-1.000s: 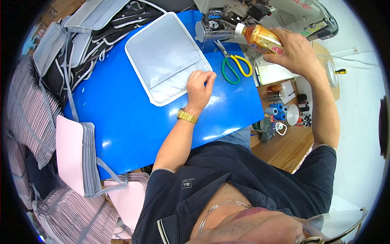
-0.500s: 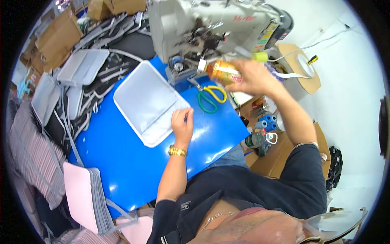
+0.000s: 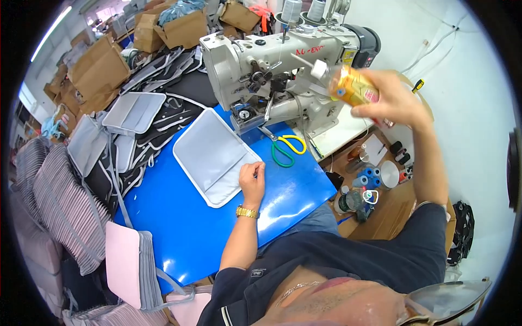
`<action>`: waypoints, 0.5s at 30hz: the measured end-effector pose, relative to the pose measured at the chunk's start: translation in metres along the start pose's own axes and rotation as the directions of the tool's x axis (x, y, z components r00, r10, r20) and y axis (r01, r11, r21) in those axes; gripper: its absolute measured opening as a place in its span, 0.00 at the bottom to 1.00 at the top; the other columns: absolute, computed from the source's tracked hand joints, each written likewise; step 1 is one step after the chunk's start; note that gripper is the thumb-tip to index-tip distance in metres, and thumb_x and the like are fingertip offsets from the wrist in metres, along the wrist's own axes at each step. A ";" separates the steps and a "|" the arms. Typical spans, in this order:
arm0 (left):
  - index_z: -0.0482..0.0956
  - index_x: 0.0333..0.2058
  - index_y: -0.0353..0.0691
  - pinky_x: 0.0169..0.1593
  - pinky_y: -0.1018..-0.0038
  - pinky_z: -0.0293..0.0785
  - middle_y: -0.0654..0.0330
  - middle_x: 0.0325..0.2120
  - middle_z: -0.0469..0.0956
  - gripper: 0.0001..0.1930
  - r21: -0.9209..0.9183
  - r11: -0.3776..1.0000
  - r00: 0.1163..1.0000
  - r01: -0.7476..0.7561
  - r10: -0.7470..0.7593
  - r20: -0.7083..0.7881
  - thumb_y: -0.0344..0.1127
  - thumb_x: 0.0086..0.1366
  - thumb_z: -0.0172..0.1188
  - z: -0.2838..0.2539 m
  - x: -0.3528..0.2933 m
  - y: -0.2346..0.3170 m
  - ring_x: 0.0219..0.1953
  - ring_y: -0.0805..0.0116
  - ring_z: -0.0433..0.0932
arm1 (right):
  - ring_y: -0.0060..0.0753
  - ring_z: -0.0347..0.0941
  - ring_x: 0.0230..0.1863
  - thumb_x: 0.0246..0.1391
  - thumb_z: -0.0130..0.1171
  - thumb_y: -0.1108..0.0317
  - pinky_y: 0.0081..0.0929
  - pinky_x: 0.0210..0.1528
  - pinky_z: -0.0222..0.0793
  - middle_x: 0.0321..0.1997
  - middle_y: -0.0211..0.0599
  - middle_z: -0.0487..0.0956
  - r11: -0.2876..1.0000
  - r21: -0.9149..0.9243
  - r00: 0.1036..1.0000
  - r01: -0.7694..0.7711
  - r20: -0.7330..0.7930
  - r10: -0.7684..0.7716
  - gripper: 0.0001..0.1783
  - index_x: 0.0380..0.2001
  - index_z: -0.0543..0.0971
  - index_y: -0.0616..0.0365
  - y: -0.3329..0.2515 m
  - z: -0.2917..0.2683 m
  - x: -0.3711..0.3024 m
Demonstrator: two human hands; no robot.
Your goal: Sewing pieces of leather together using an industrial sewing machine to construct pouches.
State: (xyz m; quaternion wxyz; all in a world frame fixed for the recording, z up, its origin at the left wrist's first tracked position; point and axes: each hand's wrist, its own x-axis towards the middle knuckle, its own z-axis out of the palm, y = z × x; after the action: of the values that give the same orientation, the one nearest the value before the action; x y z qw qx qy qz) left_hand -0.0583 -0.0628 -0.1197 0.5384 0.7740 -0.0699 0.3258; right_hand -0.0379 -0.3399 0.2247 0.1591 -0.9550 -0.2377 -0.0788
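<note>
My right hand (image 3: 394,98) grips a clear bottle with a yellow label (image 3: 353,87), lifted in front of the sewing machine (image 3: 293,54). The bottle is tilted, its white cap pointing left towards the machine; a thin pale tip shows beyond the cap, and I cannot tell whether it belongs to the bottle. My left hand (image 3: 252,183), a gold watch on its wrist, is closed on the right edge of a flat grey panel with white binding (image 3: 212,157). What its fingers hold, if anything, is hidden. Yellow-and-green-handled scissors (image 3: 285,151) lie beside the machine's base.
The panel lies on a blue work surface (image 3: 163,217). Strapped grey pieces (image 3: 133,113) pile up at the left; a pink-topped stack (image 3: 122,255) stands at the near left. Cardboard boxes (image 3: 100,65) are behind. Blue thread spools (image 3: 368,178) and a large bottle (image 3: 349,202) sit at the right.
My right hand has moved up and to the right with the bottle, away from the machine's needle area. The view has shifted, showing more of the room. The left hand stays at the panel's edge.
</note>
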 end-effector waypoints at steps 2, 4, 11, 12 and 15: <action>0.81 0.30 0.37 0.31 0.69 0.68 0.57 0.22 0.73 0.03 -0.003 1.000 1.000 -0.001 0.001 0.003 0.29 0.61 0.64 0.001 0.000 -0.002 0.25 0.64 0.71 | 0.47 0.76 0.35 0.40 0.69 0.44 0.37 0.39 0.72 0.32 0.49 0.78 0.992 -0.114 0.998 0.061 0.010 -0.060 0.38 0.47 0.77 0.65 -0.008 -0.022 0.018; 0.81 0.30 0.37 0.30 0.71 0.68 0.57 0.22 0.73 0.02 0.021 1.000 1.000 -0.011 0.011 -0.008 0.29 0.61 0.64 -0.001 -0.001 -0.002 0.25 0.65 0.71 | 0.52 0.75 0.43 0.40 0.67 0.40 0.41 0.47 0.69 0.36 0.54 0.78 0.958 -0.283 0.995 0.049 0.098 -0.022 0.41 0.47 0.77 0.66 -0.015 -0.037 0.041; 0.81 0.30 0.36 0.29 0.71 0.68 0.58 0.22 0.73 0.02 0.024 0.999 1.000 -0.023 0.023 -0.013 0.28 0.61 0.65 0.000 -0.001 -0.002 0.24 0.66 0.71 | 0.49 0.77 0.36 0.37 0.69 0.46 0.38 0.43 0.72 0.33 0.50 0.80 0.917 -0.372 0.988 0.146 0.109 -0.113 0.38 0.47 0.77 0.65 -0.027 -0.052 0.082; 0.81 0.30 0.36 0.29 0.71 0.68 0.58 0.22 0.73 0.02 0.026 0.999 1.000 -0.020 0.020 -0.017 0.28 0.61 0.65 0.000 -0.001 -0.002 0.24 0.66 0.71 | 0.49 0.76 0.35 0.37 0.68 0.46 0.38 0.43 0.72 0.32 0.50 0.80 0.912 -0.387 0.988 0.137 0.115 -0.100 0.38 0.46 0.78 0.65 -0.030 -0.051 0.085; 0.81 0.30 0.36 0.29 0.71 0.68 0.58 0.22 0.73 0.03 0.022 1.000 1.000 -0.016 0.016 -0.017 0.29 0.60 0.65 0.000 -0.002 -0.002 0.24 0.66 0.71 | 0.49 0.76 0.35 0.37 0.68 0.46 0.38 0.43 0.72 0.32 0.50 0.80 0.902 -0.416 0.987 0.111 0.153 -0.051 0.37 0.46 0.78 0.65 -0.040 -0.053 0.091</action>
State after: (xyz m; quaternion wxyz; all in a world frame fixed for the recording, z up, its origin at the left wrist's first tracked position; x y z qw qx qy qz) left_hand -0.0586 -0.0622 -0.1223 0.5280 0.7764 -0.0680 0.3374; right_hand 0.0179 -0.2855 0.3061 -0.0722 -0.9591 -0.2651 -0.0686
